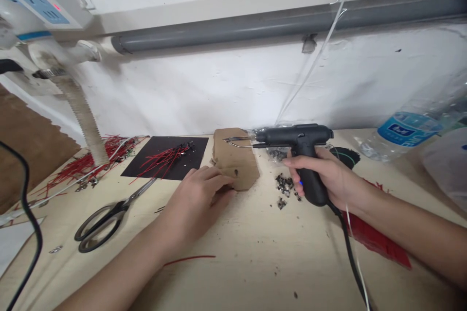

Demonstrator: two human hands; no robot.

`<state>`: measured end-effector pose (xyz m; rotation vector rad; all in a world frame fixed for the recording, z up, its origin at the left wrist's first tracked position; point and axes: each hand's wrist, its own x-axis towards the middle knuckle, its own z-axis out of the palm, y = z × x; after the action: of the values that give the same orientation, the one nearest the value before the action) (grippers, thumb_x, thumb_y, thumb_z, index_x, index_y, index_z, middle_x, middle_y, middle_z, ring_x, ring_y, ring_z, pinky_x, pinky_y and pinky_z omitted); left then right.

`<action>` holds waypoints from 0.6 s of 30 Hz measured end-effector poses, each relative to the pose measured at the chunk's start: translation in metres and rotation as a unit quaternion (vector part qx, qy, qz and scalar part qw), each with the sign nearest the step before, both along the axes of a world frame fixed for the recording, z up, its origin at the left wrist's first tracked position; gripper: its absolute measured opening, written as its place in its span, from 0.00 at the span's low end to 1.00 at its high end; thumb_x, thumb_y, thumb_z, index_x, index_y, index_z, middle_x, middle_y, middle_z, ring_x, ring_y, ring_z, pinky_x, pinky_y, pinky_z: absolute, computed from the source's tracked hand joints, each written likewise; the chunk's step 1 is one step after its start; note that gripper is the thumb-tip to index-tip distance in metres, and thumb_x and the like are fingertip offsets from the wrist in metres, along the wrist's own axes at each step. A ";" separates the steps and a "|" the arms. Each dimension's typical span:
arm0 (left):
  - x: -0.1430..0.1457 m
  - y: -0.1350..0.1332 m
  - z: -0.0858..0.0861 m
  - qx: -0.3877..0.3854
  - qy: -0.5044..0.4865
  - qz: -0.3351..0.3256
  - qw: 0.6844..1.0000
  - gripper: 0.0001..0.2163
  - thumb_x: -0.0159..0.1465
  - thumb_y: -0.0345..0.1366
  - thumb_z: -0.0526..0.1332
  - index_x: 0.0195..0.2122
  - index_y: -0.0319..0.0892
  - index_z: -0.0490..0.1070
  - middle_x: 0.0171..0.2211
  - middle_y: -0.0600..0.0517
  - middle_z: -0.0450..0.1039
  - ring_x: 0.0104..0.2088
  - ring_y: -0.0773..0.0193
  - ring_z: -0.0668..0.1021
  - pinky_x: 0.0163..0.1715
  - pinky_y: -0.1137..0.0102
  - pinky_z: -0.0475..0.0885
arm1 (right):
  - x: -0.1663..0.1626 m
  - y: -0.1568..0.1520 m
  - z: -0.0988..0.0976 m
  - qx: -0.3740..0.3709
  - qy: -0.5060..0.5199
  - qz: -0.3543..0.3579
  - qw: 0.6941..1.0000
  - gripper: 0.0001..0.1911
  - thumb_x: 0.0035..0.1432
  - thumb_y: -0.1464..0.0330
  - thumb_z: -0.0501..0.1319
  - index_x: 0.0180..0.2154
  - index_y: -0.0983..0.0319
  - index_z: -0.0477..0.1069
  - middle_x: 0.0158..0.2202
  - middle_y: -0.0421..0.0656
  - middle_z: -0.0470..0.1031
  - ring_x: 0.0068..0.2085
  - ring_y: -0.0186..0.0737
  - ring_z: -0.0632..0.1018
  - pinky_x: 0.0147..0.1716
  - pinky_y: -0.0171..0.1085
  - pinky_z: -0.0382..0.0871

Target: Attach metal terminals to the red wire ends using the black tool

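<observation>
My right hand [328,175] is wrapped round the grip of a black soldering gun [295,138] whose metal tip points left over a piece of brown cardboard [237,160]. My left hand [199,199] rests on the table with its fingers pinched together at the cardboard's near edge; what they hold is too small to make out. A tiny dark part sits on the cardboard beside the fingertips. A small pile of dark metal parts [286,187] lies between the two hands. The gun's black cable [350,248] trails toward me.
Scissors [109,218] lie at the left. Red wires rest on a black sheet [166,158] and in a heap [83,163] farther left. A plastic water bottle [408,129] lies at the right. A flexible hose [82,116], a power strip [40,5] and a grey pipe [292,22] line the wall.
</observation>
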<state>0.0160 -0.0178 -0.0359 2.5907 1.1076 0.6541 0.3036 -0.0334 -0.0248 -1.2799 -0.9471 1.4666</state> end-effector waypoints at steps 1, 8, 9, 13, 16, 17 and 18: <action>0.000 0.000 -0.001 0.004 0.003 -0.001 1.000 0.09 0.71 0.32 0.64 0.50 0.45 0.79 0.46 0.48 0.81 0.44 0.54 0.80 0.43 0.61 0.74 | 0.000 0.000 0.000 0.002 -0.001 0.000 1.000 0.15 0.52 0.61 0.76 0.30 0.60 0.73 0.21 0.38 0.73 0.19 0.36 0.73 0.16 0.36 0.67; 0.002 0.000 -0.005 0.036 0.018 -0.007 0.999 0.10 0.72 0.33 0.62 0.52 0.45 0.79 0.47 0.47 0.81 0.45 0.53 0.80 0.45 0.58 0.74 | 0.000 0.000 0.000 -0.005 -0.003 -0.001 1.000 0.17 0.51 0.60 0.77 0.28 0.60 0.72 0.22 0.37 0.73 0.19 0.36 0.74 0.16 0.35 0.67; 0.002 0.000 -0.005 0.039 0.018 -0.008 0.999 0.10 0.72 0.33 0.62 0.52 0.45 0.79 0.47 0.47 0.81 0.45 0.53 0.80 0.44 0.58 0.74 | 0.000 0.000 0.000 -0.004 -0.004 -0.004 1.000 0.16 0.51 0.61 0.77 0.28 0.60 0.72 0.22 0.38 0.73 0.19 0.37 0.74 0.16 0.35 0.66; 0.002 0.000 -0.005 0.042 0.026 -0.005 0.999 0.09 0.72 0.33 0.62 0.51 0.44 0.79 0.46 0.47 0.81 0.45 0.52 0.80 0.44 0.57 0.74 | 0.001 0.001 0.001 -0.004 -0.006 -0.003 1.000 0.16 0.51 0.61 0.77 0.29 0.59 0.72 0.22 0.37 0.73 0.19 0.36 0.74 0.16 0.35 0.66; 0.002 -0.001 -0.005 0.040 0.030 -0.002 0.999 0.10 0.72 0.33 0.62 0.52 0.44 0.79 0.46 0.47 0.81 0.45 0.52 0.80 0.44 0.56 0.74 | 0.001 0.000 0.001 -0.002 -0.005 0.001 1.000 0.16 0.51 0.61 0.77 0.30 0.59 0.73 0.22 0.37 0.72 0.19 0.36 0.74 0.16 0.35 0.66; 0.002 -0.001 -0.005 0.040 0.031 -0.003 0.999 0.10 0.72 0.33 0.62 0.52 0.44 0.79 0.46 0.47 0.81 0.45 0.52 0.80 0.43 0.56 0.74 | 0.001 0.000 0.000 -0.004 -0.004 0.002 1.000 0.16 0.51 0.61 0.77 0.30 0.59 0.73 0.22 0.37 0.72 0.19 0.36 0.73 0.16 0.35 0.66; 0.002 -0.001 -0.005 0.039 0.033 -0.004 0.999 0.10 0.72 0.33 0.62 0.52 0.44 0.79 0.46 0.47 0.81 0.45 0.52 0.80 0.43 0.56 0.74 | 0.001 0.000 0.000 -0.005 -0.003 0.002 1.000 0.16 0.51 0.61 0.77 0.30 0.59 0.73 0.22 0.37 0.72 0.19 0.36 0.73 0.16 0.35 0.66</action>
<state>0.0177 -0.0188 -0.0405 2.6993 1.1129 0.6274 0.3042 -0.0338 -0.0247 -1.2917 -0.9480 1.4736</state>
